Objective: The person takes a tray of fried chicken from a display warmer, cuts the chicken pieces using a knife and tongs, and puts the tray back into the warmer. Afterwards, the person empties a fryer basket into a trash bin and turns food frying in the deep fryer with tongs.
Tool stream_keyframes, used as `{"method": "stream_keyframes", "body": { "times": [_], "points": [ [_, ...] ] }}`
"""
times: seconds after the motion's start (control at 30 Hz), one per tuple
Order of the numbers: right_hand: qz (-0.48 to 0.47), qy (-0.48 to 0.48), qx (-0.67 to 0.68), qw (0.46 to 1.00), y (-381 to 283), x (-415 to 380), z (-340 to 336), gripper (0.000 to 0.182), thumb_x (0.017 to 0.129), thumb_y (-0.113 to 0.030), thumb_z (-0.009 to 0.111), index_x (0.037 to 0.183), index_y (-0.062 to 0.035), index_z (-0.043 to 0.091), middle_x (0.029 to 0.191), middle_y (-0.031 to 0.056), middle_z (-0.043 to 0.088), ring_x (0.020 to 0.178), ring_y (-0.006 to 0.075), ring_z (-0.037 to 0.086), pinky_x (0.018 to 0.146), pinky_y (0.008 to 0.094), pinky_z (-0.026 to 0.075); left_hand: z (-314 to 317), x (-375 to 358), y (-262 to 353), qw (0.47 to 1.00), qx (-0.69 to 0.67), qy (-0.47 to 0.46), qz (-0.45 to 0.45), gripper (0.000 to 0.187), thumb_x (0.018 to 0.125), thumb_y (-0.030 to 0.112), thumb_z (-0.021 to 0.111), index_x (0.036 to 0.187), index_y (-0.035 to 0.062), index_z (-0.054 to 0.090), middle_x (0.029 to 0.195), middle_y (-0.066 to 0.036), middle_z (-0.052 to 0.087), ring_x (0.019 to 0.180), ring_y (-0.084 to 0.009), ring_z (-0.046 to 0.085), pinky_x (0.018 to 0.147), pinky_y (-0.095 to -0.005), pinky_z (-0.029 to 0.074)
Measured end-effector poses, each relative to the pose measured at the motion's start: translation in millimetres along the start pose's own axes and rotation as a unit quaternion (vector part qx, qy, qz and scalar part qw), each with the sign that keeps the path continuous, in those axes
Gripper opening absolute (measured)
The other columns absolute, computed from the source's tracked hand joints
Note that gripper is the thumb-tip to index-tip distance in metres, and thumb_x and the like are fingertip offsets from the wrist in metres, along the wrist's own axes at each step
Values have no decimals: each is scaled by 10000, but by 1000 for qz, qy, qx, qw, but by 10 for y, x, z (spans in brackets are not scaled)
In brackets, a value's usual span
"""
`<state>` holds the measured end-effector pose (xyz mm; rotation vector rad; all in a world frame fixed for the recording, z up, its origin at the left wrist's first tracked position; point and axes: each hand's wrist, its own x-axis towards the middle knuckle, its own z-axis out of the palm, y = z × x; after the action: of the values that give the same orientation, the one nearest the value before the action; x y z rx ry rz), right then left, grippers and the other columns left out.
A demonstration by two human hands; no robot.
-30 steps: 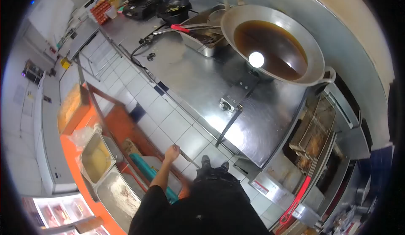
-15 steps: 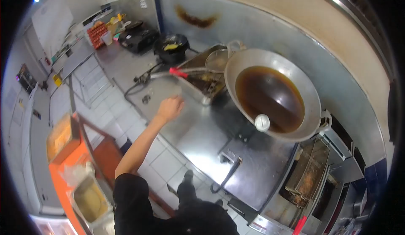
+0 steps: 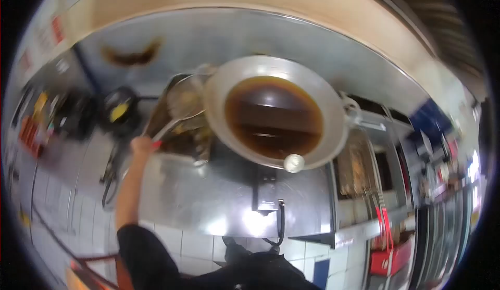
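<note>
My left hand (image 3: 141, 145) is closed around the red-handled end of a wire mesh strainer (image 3: 186, 98), smeared a little by motion. The strainer's round mesh head rests over a dark metal tray (image 3: 172, 141) on the counter, close to the left side of a large wok (image 3: 216, 89). Dark brown oil (image 3: 273, 113) fills much of the wok. A round dial thermometer (image 3: 294, 163) sits at its front rim. My right hand is out of view.
To the left a black pot (image 3: 121, 108) holds something yellow. Right of the steel counter (image 3: 224, 196) are rectangular fryer baskets (image 3: 354, 167) with red handles (image 3: 384, 222). A black bent lever (image 3: 282, 222) stands at the counter's front.
My view has turned to the right. My left hand has gone from above the counter, apart from the strainer, to its red handle and now grips it.
</note>
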<state>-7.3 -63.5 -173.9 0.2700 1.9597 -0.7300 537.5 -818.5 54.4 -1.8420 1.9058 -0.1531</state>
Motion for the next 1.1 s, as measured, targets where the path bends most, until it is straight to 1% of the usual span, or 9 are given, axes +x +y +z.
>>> {"method": "stream_keyframes", "body": {
  "times": [0.2, 0.37, 0.43, 0.57, 0.77, 0.83, 0.9, 1.0, 1.1],
  "points": [
    [44, 34, 84, 995, 1758, 342, -3, 276, 891, -199, 504, 1037, 6, 617, 855, 156, 657, 751, 320, 670, 552, 473, 563, -440, -837, -125, 975, -86, 186, 80, 487, 855, 484, 585, 1020, 30, 647, 889, -186, 659, 802, -389, 647, 690, -481, 514],
    [-146, 278, 159, 936, 819, -180, -331, 222, 911, -177, 532, 834, 11, 622, 650, 111, 619, 488, 190, 603, 389, 320, 467, -374, -1886, 23, 925, -125, 357, -32, 578, 863, 493, 582, 1094, -36, 541, 793, -234, 658, 734, -414, 642, 639, -508, 503],
    [-222, 432, 156, 860, 208, -424, -687, 378, 900, -270, 584, 626, -10, 578, 560, 67, 564, 457, 126, 521, 417, 296, 400, -138, -2031, 192, 957, -135, 244, -74, 570, 904, 485, 535, 1116, -44, 552, 903, -277, 652, 817, -448, 633, 689, -512, 501],
    [-286, 382, 265, 838, -163, 300, -1902, 357, 957, -343, 515, 844, -17, 607, 591, 48, 554, 440, 105, 499, 408, 250, 366, 391, -2186, 341, 965, -120, 230, -41, 570, 916, 493, 514, 1102, -42, 574, 893, -276, 655, 810, -451, 636, 677, -516, 500],
    [-387, 497, 56, 775, -1735, 259, -2797, 280, 940, -262, 538, 892, 7, 601, 740, 155, 642, 645, 284, 612, 589, 388, 481, -365, -3208, 1129, 820, -383, 399, -149, 608, 930, 531, 501, 1076, -49, 606, 894, -221, 678, 767, -394, 654, 648, -466, 489],
    [-484, 577, -42, 657, -2142, 274, -2895, 263, 921, -258, 556, 926, 1, 603, 765, 176, 644, 698, 365, 614, 673, 447, 488, -964, -3699, 1703, 718, -447, 534, -3, 565, 951, 487, 507, 1123, -45, 585, 803, -117, 645, 663, -263, 607, 602, -392, 465],
    [-513, 590, -120, 612, -2465, 552, -2932, 282, 894, -270, 610, 913, 11, 605, 742, 167, 643, 718, 380, 614, 688, 466, 488, -1847, -4518, 2374, 742, -539, 399, -1, 526, 963, 458, 503, 1133, -35, 571, 797, -80, 601, 668, -206, 567, 604, -356, 454],
    [-354, 132, -130, 917, -2782, 762, -3067, 344, 864, -345, 647, 886, -2, 624, 651, 108, 618, 571, 260, 613, 551, 402, 481, -2639, -5105, 3290, 749, -605, 248, 108, 422, 951, 336, 538, 1220, 11, 525, 760, -5, 550, 566, -149, 488, 541, -291, 438],
    [-331, -31, -37, 942, -2971, 465, -2997, 363, 867, -393, 631, 889, -30, 639, 600, 68, 594, 478, 176, 582, 458, 344, 453, -3381, -5466, 4332, 797, -425, 303, 305, 329, 908, 231, 601, 1126, -9, 538, 859, -126, 630, 756, -195, 587, 698, -329, 464]
  ]
}}
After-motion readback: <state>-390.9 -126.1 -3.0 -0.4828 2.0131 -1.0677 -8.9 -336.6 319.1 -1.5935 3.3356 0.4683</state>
